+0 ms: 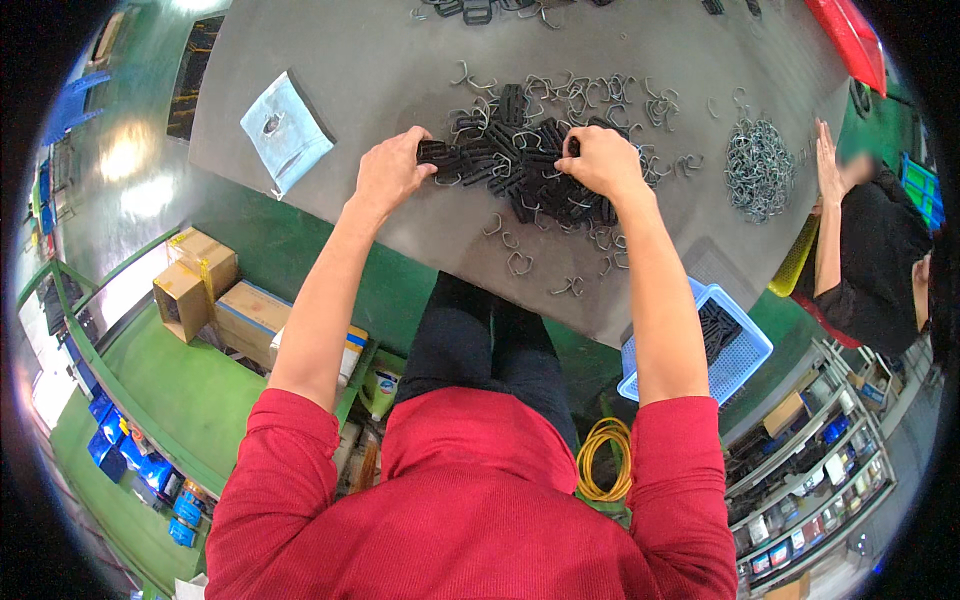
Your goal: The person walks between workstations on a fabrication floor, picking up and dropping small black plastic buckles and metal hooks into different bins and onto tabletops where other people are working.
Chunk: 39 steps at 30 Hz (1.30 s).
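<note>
A heap of short black ridged pieces (510,145) lies on the grey table, with bent silver metal hooks (575,95) mixed in and scattered round it. At the heap's left end my left hand (393,172) is closed, thumb and fingers pinching some of the black pieces. On the right side of the heap my right hand (606,162) curls round a black piece, mostly hidden by the fingers. A few loose hooks (520,262) rest between the heap and the table's near edge.
A pale blue packet (286,133) lies at the table's left. To the right is a mound of metal hooks (760,170); beyond it sits another person (870,250). A blue basket (745,350) of black pieces stands by my right forearm. Cardboard boxes (195,280) are lower left.
</note>
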{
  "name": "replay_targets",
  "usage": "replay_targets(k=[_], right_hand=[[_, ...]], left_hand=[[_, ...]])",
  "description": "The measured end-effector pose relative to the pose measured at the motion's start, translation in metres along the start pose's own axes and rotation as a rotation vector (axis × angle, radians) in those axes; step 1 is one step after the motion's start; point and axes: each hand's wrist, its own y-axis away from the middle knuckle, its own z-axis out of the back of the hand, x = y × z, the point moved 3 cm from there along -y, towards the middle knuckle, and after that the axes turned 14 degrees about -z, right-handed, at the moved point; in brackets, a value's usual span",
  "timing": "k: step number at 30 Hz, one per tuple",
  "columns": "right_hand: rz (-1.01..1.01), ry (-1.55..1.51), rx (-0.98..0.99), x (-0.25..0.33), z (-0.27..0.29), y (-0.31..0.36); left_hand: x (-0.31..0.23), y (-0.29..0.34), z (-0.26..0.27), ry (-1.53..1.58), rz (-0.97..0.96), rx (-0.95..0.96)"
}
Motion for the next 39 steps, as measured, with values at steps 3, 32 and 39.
replay_targets(k=[3,32,39], right_hand=[[-0.091,-0.565,0.203,-0.034,0.000,0.000],[-0.992,-0.708,-0.800,-0.255,-0.054,0.306],[-0.520,-0.675,-0.414,-0.084,-0.033,0.141]], left_hand=[[0.006,-0.001,-0.002,-0.102,0.017,0.039],[-0.342,-0.009,-0.112,0.536,-0.530,-0.100],[-0.175,-0.088,-0.080,-0.087,-0.365,-0.266]])
